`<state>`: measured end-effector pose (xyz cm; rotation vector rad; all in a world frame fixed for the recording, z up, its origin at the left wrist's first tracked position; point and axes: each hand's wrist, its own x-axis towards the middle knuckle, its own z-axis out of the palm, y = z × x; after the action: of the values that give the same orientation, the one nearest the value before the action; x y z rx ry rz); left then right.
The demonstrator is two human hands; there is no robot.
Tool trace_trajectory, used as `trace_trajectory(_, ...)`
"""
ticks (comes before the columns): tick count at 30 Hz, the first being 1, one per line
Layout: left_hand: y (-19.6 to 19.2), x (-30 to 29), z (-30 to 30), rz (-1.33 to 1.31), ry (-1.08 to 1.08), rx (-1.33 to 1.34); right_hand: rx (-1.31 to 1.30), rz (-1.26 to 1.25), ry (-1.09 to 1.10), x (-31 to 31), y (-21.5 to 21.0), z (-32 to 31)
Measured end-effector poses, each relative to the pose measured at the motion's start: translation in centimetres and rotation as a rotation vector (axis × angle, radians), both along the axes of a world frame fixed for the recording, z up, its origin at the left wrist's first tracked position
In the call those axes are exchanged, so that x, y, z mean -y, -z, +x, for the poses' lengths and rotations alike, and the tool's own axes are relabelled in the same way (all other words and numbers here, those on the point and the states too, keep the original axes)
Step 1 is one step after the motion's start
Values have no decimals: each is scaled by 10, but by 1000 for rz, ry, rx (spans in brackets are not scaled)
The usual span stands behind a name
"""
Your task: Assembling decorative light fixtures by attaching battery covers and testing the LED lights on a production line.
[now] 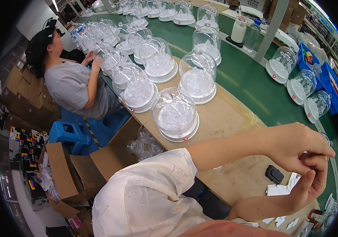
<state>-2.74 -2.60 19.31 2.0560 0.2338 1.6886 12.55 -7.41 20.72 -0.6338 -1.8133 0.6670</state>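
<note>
My left hand [301, 146] reaches across to the right side of the table, its fingers bent and closed. Just below it, my right hand [313, 183] has its thumb raised and its fingers curled up against the left hand. The hands meet, and whatever they hold between them is hidden. Beneath them on the tan board [232, 170] lie torn white paper pieces [279, 190] and a small black case [274, 174]. The nearest clear dome on a white base [174, 114] stands left of my left forearm, with a clear crystal-like shape inside.
Several similar domes [197, 75] fill the green table [236, 79] toward the back. Others [281, 65] stand at right beside blue bins [331, 87]. A bottle [252, 35] stands by a post. A person [74, 79] works at left. An open cardboard box [113, 144] sits below the edge.
</note>
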Motion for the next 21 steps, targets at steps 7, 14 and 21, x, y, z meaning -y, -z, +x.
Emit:
trace_trajectory(7, -1, 2, -1, -33, 32, -44, 40, 13, 31, 2, -5, -4)
trace_trajectory(14, 2, 2, -3, -4, 9, -47, 69, 33, 71, 1, -1, -2)
trace_trajectory(21, -5, 2, -2, -52, 31, -52, -9, 2, 60, 5, -6, -9)
